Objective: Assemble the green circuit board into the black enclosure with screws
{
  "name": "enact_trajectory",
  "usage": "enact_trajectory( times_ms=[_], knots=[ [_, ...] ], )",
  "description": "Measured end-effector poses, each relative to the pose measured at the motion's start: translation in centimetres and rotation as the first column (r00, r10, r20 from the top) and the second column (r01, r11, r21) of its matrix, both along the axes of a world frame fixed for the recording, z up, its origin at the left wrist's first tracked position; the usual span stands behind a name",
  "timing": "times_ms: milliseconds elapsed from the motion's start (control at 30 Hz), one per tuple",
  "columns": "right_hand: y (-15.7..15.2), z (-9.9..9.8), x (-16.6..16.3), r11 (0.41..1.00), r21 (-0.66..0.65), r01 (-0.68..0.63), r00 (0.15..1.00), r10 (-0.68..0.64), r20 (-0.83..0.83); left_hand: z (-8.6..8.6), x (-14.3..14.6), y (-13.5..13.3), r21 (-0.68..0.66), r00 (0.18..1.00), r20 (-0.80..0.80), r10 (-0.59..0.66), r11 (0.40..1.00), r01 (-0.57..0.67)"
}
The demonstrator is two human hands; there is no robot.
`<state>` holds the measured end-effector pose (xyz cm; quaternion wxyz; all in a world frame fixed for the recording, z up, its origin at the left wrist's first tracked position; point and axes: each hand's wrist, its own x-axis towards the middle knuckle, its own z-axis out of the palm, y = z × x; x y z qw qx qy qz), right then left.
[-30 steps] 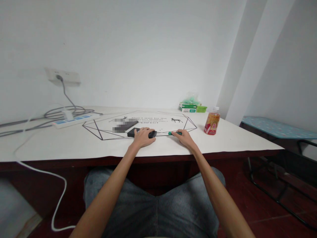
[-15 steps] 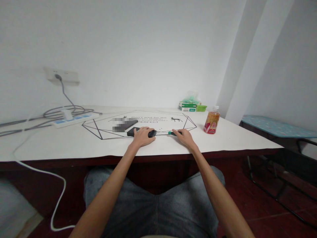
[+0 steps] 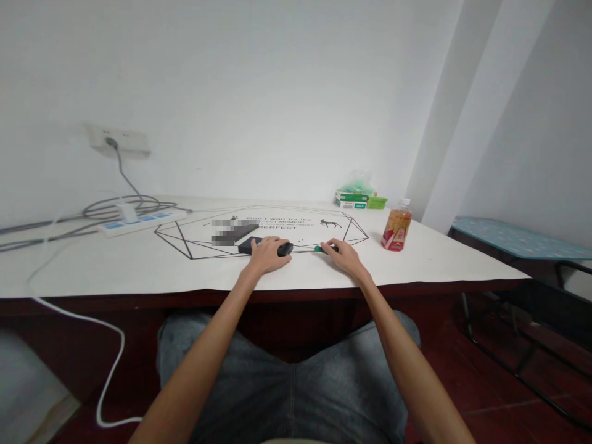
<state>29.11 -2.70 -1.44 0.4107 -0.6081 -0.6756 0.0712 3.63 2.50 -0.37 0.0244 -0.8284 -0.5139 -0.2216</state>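
My left hand (image 3: 268, 254) is closed over a black box-like device (image 3: 285, 249) lying on the table. Its body shows on both sides of the fingers, and its exact kind is hard to make out. In my right hand (image 3: 343, 255) is a small screwdriver (image 3: 318, 248) with a green and black handle, pinched in the fingers. A thin line, seemingly its shaft, points left toward the black device. Behind the left hand lies a flat dark slab (image 3: 240, 232), its left end blurred out. A few tiny dark specks (image 3: 300, 240) lie between the hands.
A drink bottle (image 3: 396, 228) stands right of my right hand. Green and white boxes (image 3: 351, 200) with a plastic bag sit by the wall. At left are a power strip (image 3: 141, 223) and coiled cables. A blue-topped table (image 3: 518, 235) stands at far right.
Both hands stay nearly in place, still holding the device and the screwdriver. The view has shifted very slightly.
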Motion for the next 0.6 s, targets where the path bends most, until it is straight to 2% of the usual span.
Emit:
enact_trajectory(
  times_ms=[167, 367, 600],
  knots=[
    [0.24, -0.34, 0.34, 0.999, 0.012, -0.043, 0.997, 0.044, -0.069, -0.05, -0.08, 0.0, 0.004, 1.0, 0.008, -0.008, 1.0, 0.008],
    [0.05, -0.01, -0.12, 0.996, -0.031, 0.089, 0.994, -0.087, 0.061, -0.05, -0.01, -0.02, 0.008, 1.0, -0.001, -0.003, 1.0, 0.003],
    [-0.36, 0.28, -0.06, 0.995, -0.041, 0.091, 0.994, -0.089, 0.057, -0.24, 0.01, 0.16, 0.008, 1.0, -0.027, 0.011, 1.0, -0.011]
  ],
)
